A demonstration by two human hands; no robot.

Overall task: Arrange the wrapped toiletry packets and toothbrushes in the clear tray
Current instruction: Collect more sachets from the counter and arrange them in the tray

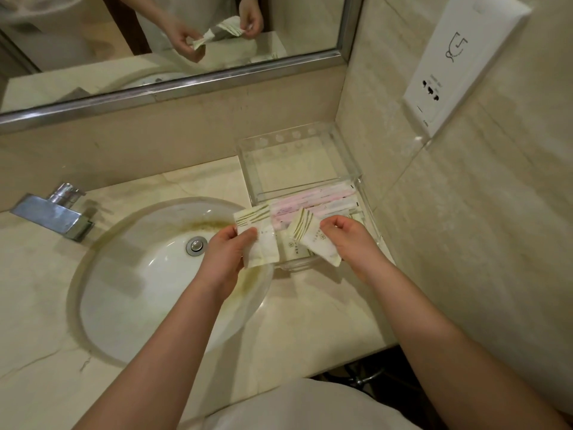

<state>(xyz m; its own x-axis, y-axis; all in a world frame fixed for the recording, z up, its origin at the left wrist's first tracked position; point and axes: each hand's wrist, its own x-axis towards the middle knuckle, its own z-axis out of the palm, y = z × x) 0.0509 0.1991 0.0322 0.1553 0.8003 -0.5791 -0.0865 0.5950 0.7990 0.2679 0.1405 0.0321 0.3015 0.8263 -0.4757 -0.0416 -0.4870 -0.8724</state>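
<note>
A clear tray [356, 156] stands in the counter's back right corner against the wall. Wrapped pink and white toothbrushes [316, 201] lie across its middle. Another cream packet [290, 248] rests at the tray's near end. My left hand [228, 254] holds a cream packet with green stripes [257, 232] just left of the tray, over the sink's rim. My right hand [347, 234] pinches a second striped cream packet [313, 235] above the tray's near end. The far part of the tray holds nothing.
A white oval sink [139, 274] with a metal drain [196, 245] fills the counter's left. A chrome tap [52, 211] stands behind it. A mirror [155, 41] hangs above. A white wall box [459, 66] is mounted at the right. The counter edge runs close below the tray.
</note>
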